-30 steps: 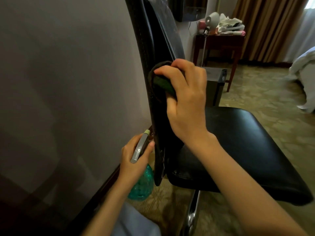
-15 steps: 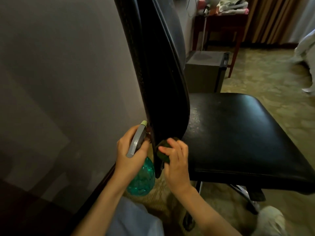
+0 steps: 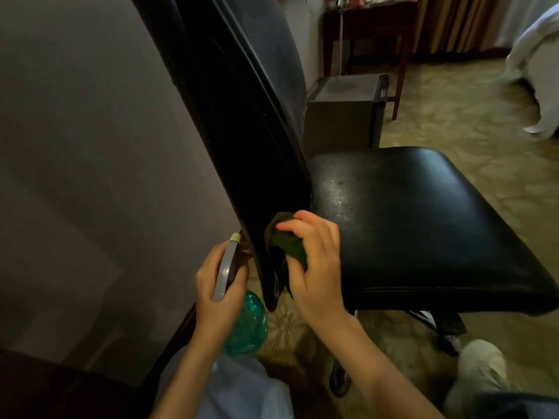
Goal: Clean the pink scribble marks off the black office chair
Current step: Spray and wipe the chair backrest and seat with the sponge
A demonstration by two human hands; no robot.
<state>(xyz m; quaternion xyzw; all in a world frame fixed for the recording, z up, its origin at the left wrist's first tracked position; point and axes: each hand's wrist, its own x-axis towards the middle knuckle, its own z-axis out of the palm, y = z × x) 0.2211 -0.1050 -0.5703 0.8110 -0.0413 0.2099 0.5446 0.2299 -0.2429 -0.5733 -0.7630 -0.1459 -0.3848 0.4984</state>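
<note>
The black office chair [image 3: 408,225] stands side-on, its tall backrest [image 3: 242,131] rising up the middle of the view. My right hand [image 3: 317,264] grips a dark green cloth [image 3: 286,244] and presses it against the lower edge of the backrest. My left hand [image 3: 217,285] holds a teal spray bottle [image 3: 246,325] by its grey trigger head, just left of the backrest's bottom edge. No pink marks are visible from this side.
A grey wall [image 3: 90,176] is close on the left. Behind the chair stand a small dark cabinet [image 3: 344,113] and a wooden side table [image 3: 372,28]. White bedding [image 3: 535,74] hangs at the far right. My shoe [image 3: 481,367] rests by the chair base on patterned carpet.
My right hand slid the cloth from halfway up the backrest edge down to its bottom end, then back up slightly. My left hand kept holding the spray bottle in place.
</note>
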